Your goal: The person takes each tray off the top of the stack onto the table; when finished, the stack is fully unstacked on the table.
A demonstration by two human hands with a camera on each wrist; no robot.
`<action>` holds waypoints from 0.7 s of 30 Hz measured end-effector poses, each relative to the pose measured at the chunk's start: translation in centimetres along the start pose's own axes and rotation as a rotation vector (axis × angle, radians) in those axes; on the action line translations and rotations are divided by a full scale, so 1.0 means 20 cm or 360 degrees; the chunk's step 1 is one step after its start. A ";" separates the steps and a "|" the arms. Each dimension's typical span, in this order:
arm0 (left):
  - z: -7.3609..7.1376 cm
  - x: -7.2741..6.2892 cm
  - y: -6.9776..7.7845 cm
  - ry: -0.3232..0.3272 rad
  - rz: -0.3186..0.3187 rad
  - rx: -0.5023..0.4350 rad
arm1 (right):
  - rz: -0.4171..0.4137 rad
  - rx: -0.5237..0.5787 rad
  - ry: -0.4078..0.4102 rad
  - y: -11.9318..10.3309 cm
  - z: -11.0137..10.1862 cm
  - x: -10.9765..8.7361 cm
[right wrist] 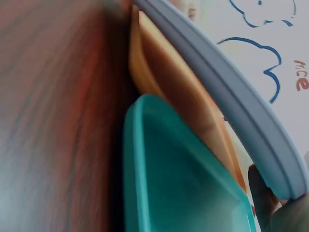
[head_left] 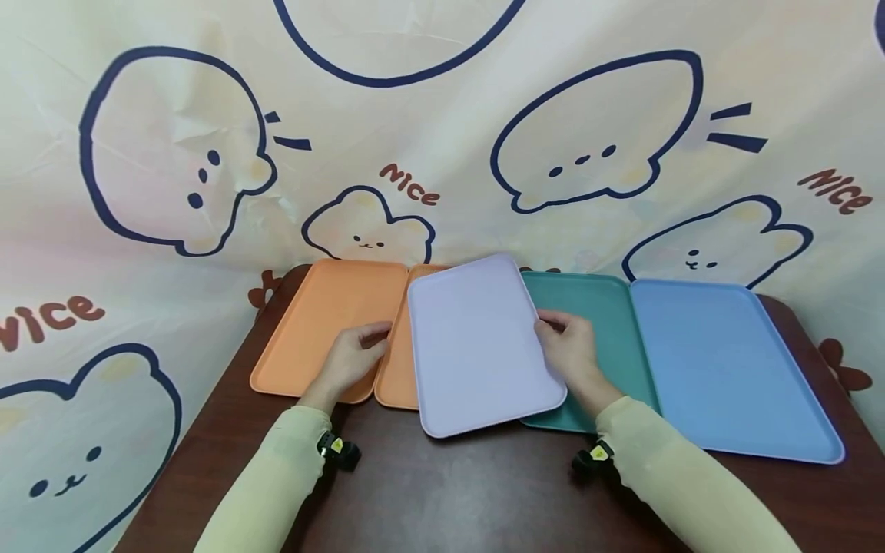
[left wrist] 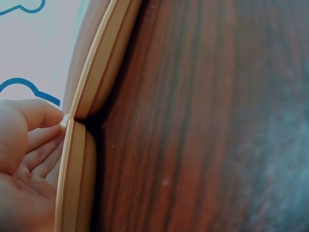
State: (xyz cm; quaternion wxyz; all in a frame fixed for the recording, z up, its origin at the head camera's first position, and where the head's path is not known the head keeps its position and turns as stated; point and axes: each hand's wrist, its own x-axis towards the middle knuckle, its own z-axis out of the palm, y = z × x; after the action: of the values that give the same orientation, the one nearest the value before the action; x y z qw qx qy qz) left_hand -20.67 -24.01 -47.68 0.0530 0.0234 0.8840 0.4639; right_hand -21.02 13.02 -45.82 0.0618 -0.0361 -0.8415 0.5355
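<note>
My right hand [head_left: 570, 349] grips the right edge of a lavender tray [head_left: 477, 353], thumb on top. The right wrist view shows this tray [right wrist: 231, 96] raised above an orange tray and a green tray [right wrist: 183, 179]. It sits askew, covering most of the second orange tray [head_left: 397, 376] and the green tray's left part. Over the first orange tray [head_left: 339, 307] lies my left hand [head_left: 354, 357], fingers loosely bent and holding nothing. Its fingertips are right at the rims where both orange trays meet, seen closely in the left wrist view.
A blue tray [head_left: 733, 369] lies at the right, alongside the green one. All the trays are on a dark brown wooden table [head_left: 442, 491]. Behind it hangs a pale cloth [head_left: 442, 138] with cartoon outlines. A small black device is strapped to each wrist.
</note>
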 end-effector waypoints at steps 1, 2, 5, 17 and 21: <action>0.00 0.00 0.00 -0.0002 0.0004 0.0000 | 0.0000 -0.0012 -0.0027 0.00 -0.02 -0.01; 0.00 0.00 0.00 -0.0004 0.0006 -0.0001 | -0.0002 -0.0023 -0.0052 0.00 -0.03 -0.01; 0.00 0.00 0.00 -0.0014 0.0007 -0.0009 | -0.0006 -0.0032 -0.0116 0.00 -0.07 -0.02; 0.01 0.00 0.00 -0.0007 0.0017 -0.0002 | -0.0099 -0.0046 -0.0400 0.04 -0.26 -0.02; 0.00 0.00 -0.01 -0.0015 0.0011 -0.0001 | -0.0174 -0.0098 -0.0506 0.06 -0.32 -0.03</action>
State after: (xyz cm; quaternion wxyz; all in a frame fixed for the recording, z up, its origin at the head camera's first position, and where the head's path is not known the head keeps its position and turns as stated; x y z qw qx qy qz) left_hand -20.75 -23.99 -47.84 0.0556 0.0286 0.8835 0.4643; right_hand -19.57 19.20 -44.19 -0.0442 0.0928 -0.8573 0.5044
